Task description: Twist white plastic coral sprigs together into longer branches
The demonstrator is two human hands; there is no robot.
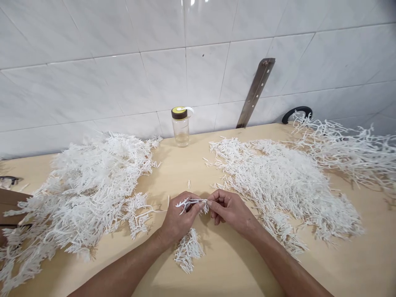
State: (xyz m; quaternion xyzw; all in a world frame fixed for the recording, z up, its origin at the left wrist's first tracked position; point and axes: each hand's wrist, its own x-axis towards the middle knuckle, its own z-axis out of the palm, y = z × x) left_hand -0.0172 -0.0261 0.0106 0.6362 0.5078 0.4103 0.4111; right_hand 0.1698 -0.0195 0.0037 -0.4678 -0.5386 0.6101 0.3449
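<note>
A white branching plastic sprig (185, 202) lies across the fingers of my left hand (179, 216), which pinches it between thumb and forefinger. My right hand (230, 208) meets it at the sprig's right end, thumb and forefinger closed on that end. Another small tuft of white tips hangs just below the fingertips. On the table under my left hand lies a small pile of white sprigs (189, 251). A thin white stem runs from the left side to my left hand.
Large heaps of white sprigs lie at left (102, 185) and right (284, 181), with longer white strands (355, 150) farther right. A clear bottle (181, 128) with a green and black lid stands near the tiled wall. A metal strip (256, 93) leans there, beside a black curved object (297, 112).
</note>
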